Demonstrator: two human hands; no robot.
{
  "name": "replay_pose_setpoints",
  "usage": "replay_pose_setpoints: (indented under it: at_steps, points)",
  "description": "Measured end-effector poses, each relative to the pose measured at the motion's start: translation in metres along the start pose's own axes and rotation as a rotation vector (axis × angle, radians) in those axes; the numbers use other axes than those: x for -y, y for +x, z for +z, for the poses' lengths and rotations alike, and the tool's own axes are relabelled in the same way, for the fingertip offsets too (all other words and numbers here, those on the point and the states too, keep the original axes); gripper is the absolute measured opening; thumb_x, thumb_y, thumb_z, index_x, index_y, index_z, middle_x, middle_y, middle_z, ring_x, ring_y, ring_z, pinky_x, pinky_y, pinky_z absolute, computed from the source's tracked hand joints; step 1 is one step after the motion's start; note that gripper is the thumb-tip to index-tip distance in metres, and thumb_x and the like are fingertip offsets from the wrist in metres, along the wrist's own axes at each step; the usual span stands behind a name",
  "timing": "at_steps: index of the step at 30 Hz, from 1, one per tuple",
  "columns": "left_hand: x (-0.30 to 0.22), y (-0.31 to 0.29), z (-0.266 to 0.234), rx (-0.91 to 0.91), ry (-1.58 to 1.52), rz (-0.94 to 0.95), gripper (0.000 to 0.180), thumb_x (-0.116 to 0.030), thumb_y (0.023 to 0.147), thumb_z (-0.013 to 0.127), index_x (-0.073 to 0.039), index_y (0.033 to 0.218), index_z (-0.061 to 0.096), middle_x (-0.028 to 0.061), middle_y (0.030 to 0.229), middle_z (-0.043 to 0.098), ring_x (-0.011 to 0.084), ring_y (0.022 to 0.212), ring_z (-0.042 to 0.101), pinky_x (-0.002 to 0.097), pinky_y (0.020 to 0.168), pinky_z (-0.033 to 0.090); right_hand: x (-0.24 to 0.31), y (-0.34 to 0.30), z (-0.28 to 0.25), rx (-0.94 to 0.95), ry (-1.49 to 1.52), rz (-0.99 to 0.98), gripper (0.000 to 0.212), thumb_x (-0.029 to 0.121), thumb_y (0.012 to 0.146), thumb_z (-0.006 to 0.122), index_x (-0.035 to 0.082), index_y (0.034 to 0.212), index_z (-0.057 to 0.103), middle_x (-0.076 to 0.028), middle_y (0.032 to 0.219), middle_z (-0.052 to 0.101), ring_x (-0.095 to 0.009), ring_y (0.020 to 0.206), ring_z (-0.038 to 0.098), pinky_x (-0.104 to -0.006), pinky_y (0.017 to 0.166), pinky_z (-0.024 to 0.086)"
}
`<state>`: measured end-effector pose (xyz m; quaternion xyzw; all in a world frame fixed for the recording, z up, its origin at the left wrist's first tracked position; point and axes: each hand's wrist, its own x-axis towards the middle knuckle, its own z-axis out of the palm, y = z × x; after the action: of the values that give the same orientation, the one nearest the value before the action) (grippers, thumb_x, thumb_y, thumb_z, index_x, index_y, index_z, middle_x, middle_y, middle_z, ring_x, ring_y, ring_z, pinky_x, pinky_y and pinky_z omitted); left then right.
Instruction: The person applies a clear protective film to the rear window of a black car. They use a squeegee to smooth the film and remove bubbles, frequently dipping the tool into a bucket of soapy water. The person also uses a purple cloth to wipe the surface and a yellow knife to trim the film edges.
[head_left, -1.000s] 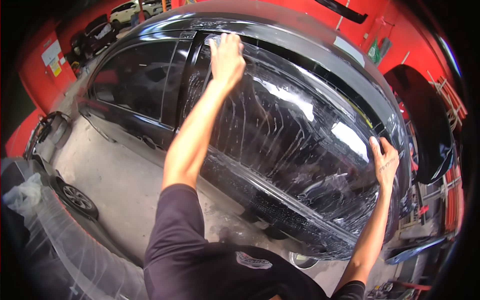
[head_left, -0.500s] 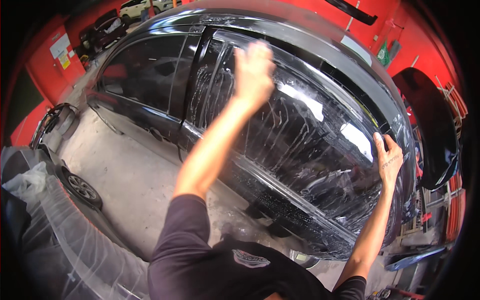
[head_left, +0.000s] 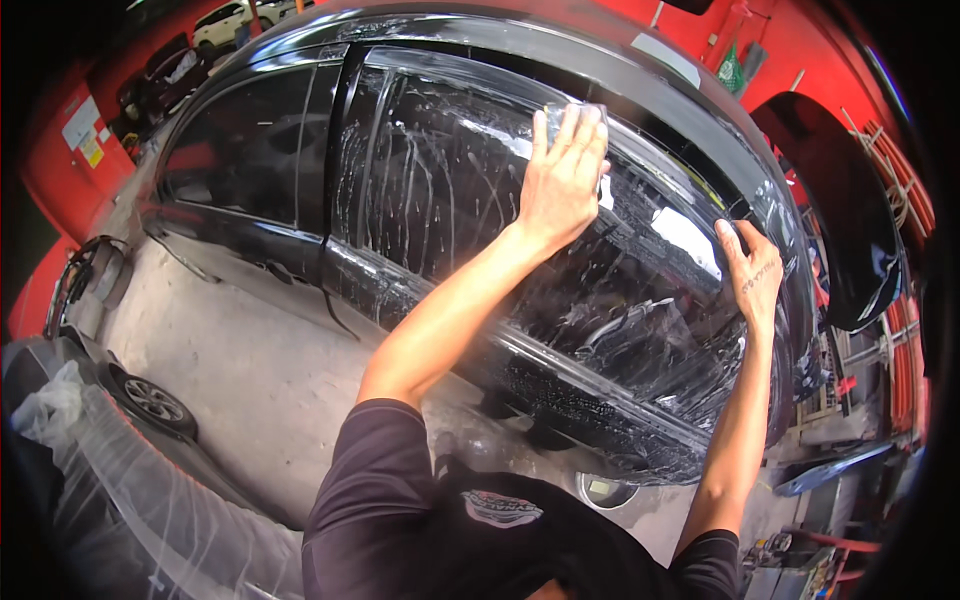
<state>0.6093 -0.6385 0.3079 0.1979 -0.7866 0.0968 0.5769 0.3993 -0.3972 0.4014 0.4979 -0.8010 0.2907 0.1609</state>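
Note:
The black car's door window (head_left: 450,180) is streaked with whitish suds and drips. My left hand (head_left: 565,185) lies against the upper part of the glass, fingers stretched and side by side. A thin grey pad (head_left: 597,112) shows past its fingertips, pressed to the window; most of it is hidden, so its exact kind is unclear. At the right end of the window, my right hand (head_left: 757,275) grips the door frame (head_left: 738,212), thumb on the glass side and fingers curled over the edge.
A round container (head_left: 607,490) stands on the floor below the door. Behind me on the left is a car under clear plastic sheeting (head_left: 130,480). A large black panel (head_left: 825,210) and a rack with hoses (head_left: 900,370) stand at the right.
My left hand has swept to the right and slightly down across the window with the pad. My right hand keeps its grip on the frame. The whole view has shifted a little.

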Motion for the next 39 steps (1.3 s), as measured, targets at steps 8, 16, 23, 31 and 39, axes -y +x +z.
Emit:
replay_pose_setpoints:
  at_steps: [8,16,23,31,39]
  points:
    - [0.143,0.028,-0.041,-0.001,0.383,-0.229,0.046,-0.020,0.114,0.038,0.000,0.152,0.056,0.0187,0.159,0.056,0.0352,0.149,0.050,0.0702,0.125,0.022,0.004,0.004,0.000,0.023,-0.102,0.007,0.066,0.070,0.098,0.059,0.006,0.099,0.078,-0.021,0.075,0.070,-0.042,0.079,0.071,-0.0487,0.077,0.052]
    - [-0.004,0.009,-0.006,0.121,0.062,0.072,0.045,-0.023,0.108,0.055,-0.010,0.150,0.061,0.0156,0.161,0.055,0.0354,0.154,0.045,0.0700,0.128,0.016,-0.011,-0.008,-0.012,0.019,0.012,0.023,0.067,0.067,0.104,0.050,0.008,0.107,0.081,-0.022,0.079,0.071,-0.044,0.086,0.072,-0.0502,0.080,0.052]
    - [-0.010,0.024,-0.006,0.091,0.427,-0.071,0.046,-0.024,0.112,0.044,0.000,0.149,0.059,0.0190,0.159,0.056,0.0371,0.155,0.043,0.0683,0.128,0.017,-0.017,0.000,0.004,-0.085,0.056,-0.004,0.079,0.070,0.108,0.037,0.003,0.105,0.077,-0.026,0.078,0.068,-0.052,0.088,0.069,-0.0535,0.080,0.051]
    - [0.026,0.030,-0.020,0.104,0.334,-0.010,0.041,-0.016,0.103,0.058,-0.004,0.142,0.062,0.0173,0.147,0.063,0.0361,0.142,0.054,0.0724,0.122,0.023,-0.054,-0.005,-0.043,0.292,0.110,-0.038,0.071,0.063,0.109,0.045,-0.003,0.098,0.065,-0.024,0.082,0.063,-0.040,0.082,0.061,-0.0488,0.082,0.048]
    - [-0.166,0.009,0.029,0.096,-0.093,0.086,0.045,-0.021,0.105,0.059,-0.004,0.146,0.063,0.0176,0.157,0.058,0.0356,0.154,0.045,0.0693,0.129,0.015,-0.078,-0.017,-0.035,0.137,0.148,0.033,0.088,0.077,0.107,0.034,-0.007,0.088,0.057,-0.025,0.075,0.057,-0.039,0.074,0.056,-0.0510,0.079,0.046]
